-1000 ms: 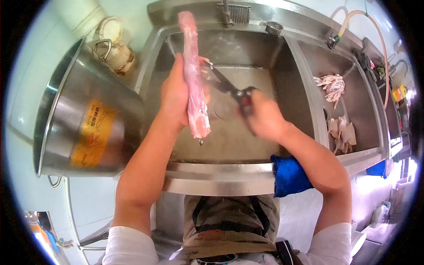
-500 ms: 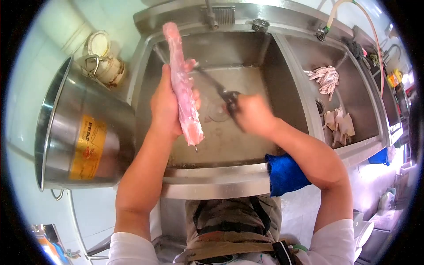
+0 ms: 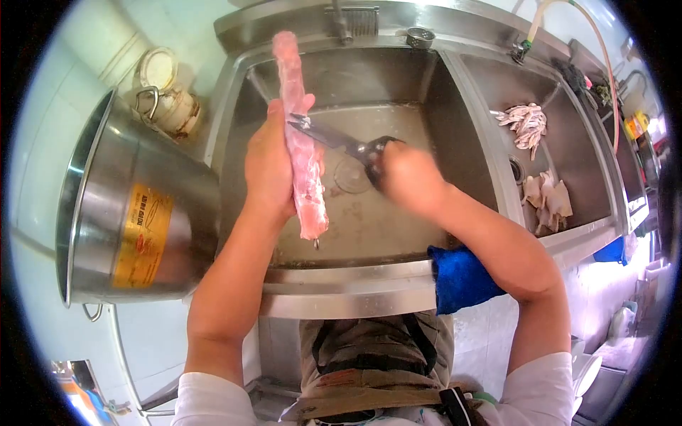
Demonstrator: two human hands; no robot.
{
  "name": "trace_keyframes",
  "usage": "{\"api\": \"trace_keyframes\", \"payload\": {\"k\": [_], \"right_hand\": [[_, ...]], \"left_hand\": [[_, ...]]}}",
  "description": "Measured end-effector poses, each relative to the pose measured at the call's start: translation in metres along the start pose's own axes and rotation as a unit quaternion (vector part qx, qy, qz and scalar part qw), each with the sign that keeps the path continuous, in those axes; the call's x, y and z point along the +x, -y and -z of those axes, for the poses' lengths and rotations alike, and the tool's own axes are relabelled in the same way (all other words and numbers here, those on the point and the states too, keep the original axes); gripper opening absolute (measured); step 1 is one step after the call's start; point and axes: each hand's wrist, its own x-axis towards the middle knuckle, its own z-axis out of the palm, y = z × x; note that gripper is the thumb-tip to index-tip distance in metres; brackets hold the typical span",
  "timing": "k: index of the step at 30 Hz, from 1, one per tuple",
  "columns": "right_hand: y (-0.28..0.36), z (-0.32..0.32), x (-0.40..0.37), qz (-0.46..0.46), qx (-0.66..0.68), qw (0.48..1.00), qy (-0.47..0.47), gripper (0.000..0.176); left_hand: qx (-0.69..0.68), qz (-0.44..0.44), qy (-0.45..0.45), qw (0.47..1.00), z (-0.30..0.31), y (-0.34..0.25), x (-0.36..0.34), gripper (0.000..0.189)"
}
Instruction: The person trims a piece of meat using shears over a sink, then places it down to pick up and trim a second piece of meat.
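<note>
My left hand (image 3: 268,160) is wrapped around a long, pale pink piece of raw meat (image 3: 302,153), perhaps a neck, held lengthwise above the large sink basin (image 3: 398,117). In my right hand (image 3: 410,177) is a pair of kitchen scissors (image 3: 344,142) with dark handles. Their blades point left, and the tips touch the meat's upper half, close to my left fingers. My right hand is a little blurred, and its fingers hide part of the handles.
A big steel pot (image 3: 170,184) stands left of the sink. The right basin (image 3: 579,156) holds a heap of pale strips (image 3: 527,126) and some skin-like pieces (image 3: 547,199). A blue cloth (image 3: 462,280) hangs over the front edge. A hose (image 3: 595,42) curves at the upper right.
The scissors have come up against the meat; their tips were beside it before. The meat has turned slightly in my left hand and its top end has shifted right.
</note>
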Motion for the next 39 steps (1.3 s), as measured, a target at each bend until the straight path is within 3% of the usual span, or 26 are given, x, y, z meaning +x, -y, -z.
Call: {"api": "trace_keyframes", "payload": {"k": [4,7,10,22,25,28,31,36,39], "right_hand": [[-0.005,0.002,-0.001,0.006,0.028,0.999,0.017,0.023],[0.001,0.008,0.003,-0.084,0.147,0.983,0.064,0.021],[0.006,0.01,0.0,-0.01,0.082,0.997,0.013,0.019],[0.002,0.009,-0.002,0.045,-0.049,0.998,-0.023,0.026],[0.0,0.008,-0.002,0.067,-0.03,0.997,-0.037,0.027],[-0.004,0.001,-0.003,0.052,0.016,0.998,-0.028,0.026],[-0.002,0.003,-0.002,-0.035,0.199,0.978,0.048,0.024],[0.014,0.02,-0.005,-0.022,0.09,0.994,0.064,0.025],[0.017,0.027,-0.008,0.005,0.036,0.998,0.055,0.027]], "left_hand": [[-0.06,0.011,-0.01,0.998,-0.001,0.0,0.003,0.047],[-0.048,0.001,-0.021,0.999,0.005,-0.003,0.004,0.046],[0.007,-0.022,-0.038,0.999,0.004,-0.006,0.002,0.042],[0.061,-0.084,-0.082,0.991,0.004,-0.01,0.001,0.035],[0.054,-0.074,-0.084,0.992,-0.001,-0.013,-0.003,0.036],[0.025,-0.055,-0.06,0.996,0.002,-0.012,-0.001,0.037],[0.014,-0.045,-0.046,0.998,0.005,-0.015,-0.002,0.039],[0.096,-0.054,-0.119,0.987,-0.001,-0.019,0.0,0.037],[0.057,-0.066,-0.094,0.992,0.005,-0.015,0.002,0.036]]}}
